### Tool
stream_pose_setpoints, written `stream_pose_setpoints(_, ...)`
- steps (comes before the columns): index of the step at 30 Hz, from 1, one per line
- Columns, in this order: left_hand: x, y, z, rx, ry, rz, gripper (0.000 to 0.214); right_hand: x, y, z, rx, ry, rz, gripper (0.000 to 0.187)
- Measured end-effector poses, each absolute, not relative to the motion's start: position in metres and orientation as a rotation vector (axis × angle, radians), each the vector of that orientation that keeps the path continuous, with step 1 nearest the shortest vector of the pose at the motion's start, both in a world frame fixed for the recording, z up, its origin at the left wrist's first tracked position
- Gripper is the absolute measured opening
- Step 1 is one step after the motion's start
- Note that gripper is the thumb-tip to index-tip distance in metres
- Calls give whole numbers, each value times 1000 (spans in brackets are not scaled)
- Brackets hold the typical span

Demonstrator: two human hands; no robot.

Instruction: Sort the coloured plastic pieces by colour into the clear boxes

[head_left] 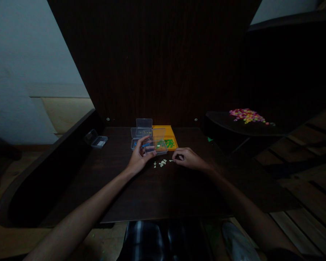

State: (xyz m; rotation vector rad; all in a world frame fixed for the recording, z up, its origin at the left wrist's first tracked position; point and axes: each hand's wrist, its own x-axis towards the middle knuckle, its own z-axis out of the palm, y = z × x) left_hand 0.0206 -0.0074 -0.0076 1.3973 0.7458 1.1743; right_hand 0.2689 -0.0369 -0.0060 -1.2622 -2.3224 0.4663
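My left hand [141, 154] is closed around a clear plastic box [163, 148] with its lid raised, held above the dark tabletop. A few pale pieces seem to lie inside it. Just right of it, my right hand [187, 158] has thumb and fingertips pinched together at the small pale pieces [163, 163] scattered on the table. Whether a piece is between those fingertips is too small to tell. Behind the held box is a yellow case [171, 132] with green pieces [168, 143] in it. Another clear box with blue pieces [136, 144] stands partly hidden behind my left hand.
A small open clear case [99, 141] lies at the table's left. On the right, a raised dark shelf [220, 119] bears a heap of pink and yellow pieces [247, 116]. A green scrap [209, 139] lies near its base. Dark panels rise at the back and left.
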Motion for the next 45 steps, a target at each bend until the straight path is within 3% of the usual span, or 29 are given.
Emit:
stream_pose_setpoints(16, 21, -7, -9, 1386, 736, 1163, 66, 267, -39, -6, -1308, -2211, 580, 20)
stream_pose_setpoints(45, 22, -8, -8, 1382, 723, 1163, 64, 266, -38, -9, -1272, -2248, 544, 14)
